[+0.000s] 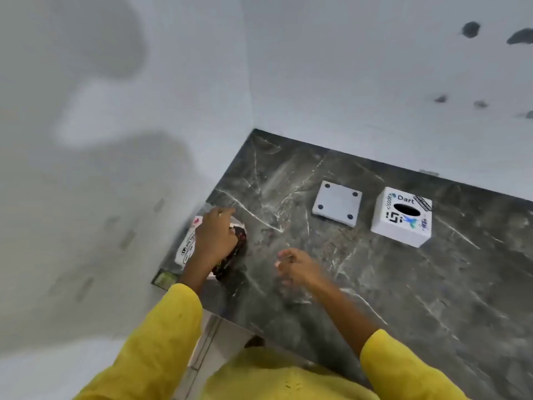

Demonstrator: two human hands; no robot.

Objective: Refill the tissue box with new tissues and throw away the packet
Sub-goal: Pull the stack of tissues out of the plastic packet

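Observation:
A white tissue box [401, 223] with stickers and an oval slot on top stands at the back right of the dark marble counter [403, 284]. Its flat white base plate [337, 203], with a dark pad in each corner, lies apart to its left. At the counter's left edge by the wall lies a tissue packet [187, 247], white with a dark patterned side [233, 255]. My left hand [215, 236] rests on top of the packet and grips it. Over the bare counter, my right hand [298, 267] hovers to the packet's right, fingers loosely apart and holding nothing.
White walls meet in a corner behind the counter's left end. The counter's front edge runs diagonally in front of my yellow sleeves. A small green sticker [163, 280] sits at the counter's near left corner. Pale floor tiles [207, 342] show below the edge.

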